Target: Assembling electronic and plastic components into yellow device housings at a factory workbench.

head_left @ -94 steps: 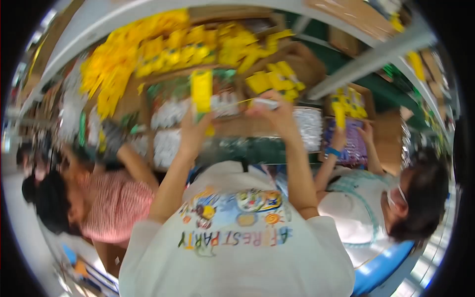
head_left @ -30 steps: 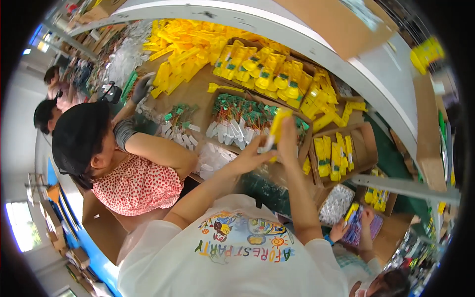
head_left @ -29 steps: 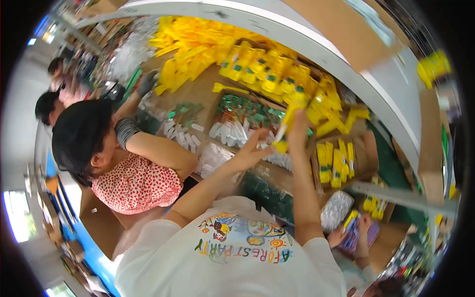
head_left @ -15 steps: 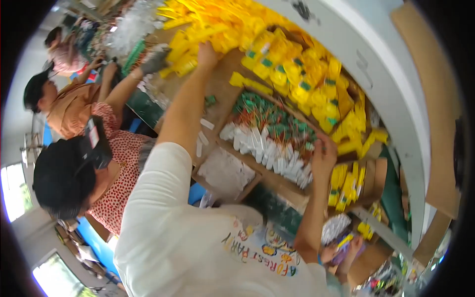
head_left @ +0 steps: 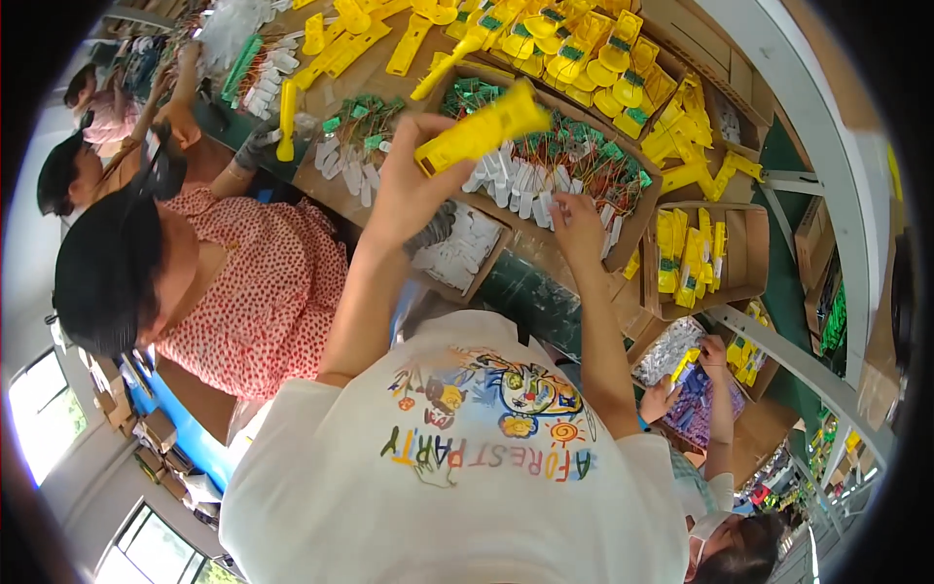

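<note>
My left hand (head_left: 413, 185) is raised over the table, gripping a long yellow plastic housing (head_left: 482, 131) between thumb and fingers. Under it stands a cardboard box (head_left: 632, 229) of green circuit boards (head_left: 608, 154) wired to white rectangular pieces (head_left: 525, 195). My right hand (head_left: 581, 229) reaches in at the box's near side. Its fingertips are closed among the white pieces, and what they pinch is too small to make out.
Yellow housings (head_left: 584, 63) fill the far side. To the right, a cardboard box (head_left: 744, 243) holds more of them. A white-filled tray (head_left: 467, 248) lies nearer me. Co-workers sit on the left, one with a gloved hand (head_left: 261, 146); another person's hands (head_left: 715, 355) work at lower right.
My left hand has come back from the far yellow pile and now holds a yellow housing. My right hand has shifted left along the box. The view has turned.
</note>
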Demonstrator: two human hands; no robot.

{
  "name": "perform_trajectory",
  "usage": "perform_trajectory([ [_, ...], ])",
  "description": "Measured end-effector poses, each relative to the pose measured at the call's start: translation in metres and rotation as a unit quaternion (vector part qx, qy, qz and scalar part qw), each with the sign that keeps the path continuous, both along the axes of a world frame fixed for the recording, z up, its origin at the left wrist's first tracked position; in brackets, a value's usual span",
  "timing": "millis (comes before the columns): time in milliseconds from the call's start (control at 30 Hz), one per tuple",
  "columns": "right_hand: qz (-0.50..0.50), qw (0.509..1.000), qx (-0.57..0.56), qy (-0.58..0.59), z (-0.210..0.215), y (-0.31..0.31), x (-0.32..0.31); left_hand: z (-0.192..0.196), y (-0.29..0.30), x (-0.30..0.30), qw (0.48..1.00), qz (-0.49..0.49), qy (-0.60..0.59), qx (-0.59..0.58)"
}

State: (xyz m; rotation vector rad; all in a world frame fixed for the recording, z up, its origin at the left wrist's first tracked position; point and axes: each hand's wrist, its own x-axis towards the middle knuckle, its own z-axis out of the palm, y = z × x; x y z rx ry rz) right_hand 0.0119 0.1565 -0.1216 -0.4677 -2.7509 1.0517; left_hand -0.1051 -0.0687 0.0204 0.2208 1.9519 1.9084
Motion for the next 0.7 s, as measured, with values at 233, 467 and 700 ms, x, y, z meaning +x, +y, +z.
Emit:
perform_trajectory([
  [233, 0.058, 0.996, -0.058, 0.029, 0.01, -0.023, 0.003, 0.027, -0.073, 0.065, 0.984, -0.177, -0.027, 0.004],
  [467, 0.269, 0.957, 0.093, 0.049, -0.045, -0.106, 0.01, -0.024, -0.046, 0.141, 0.924, -0.268, -0.232, 0.147],
  [700, 0.323, 0.937, 0.046, -0.122, -0.065, -0.106, -0.013, -0.024, -0.033, 0.212, 0.867, -0.335, -0.285, 0.236],
])
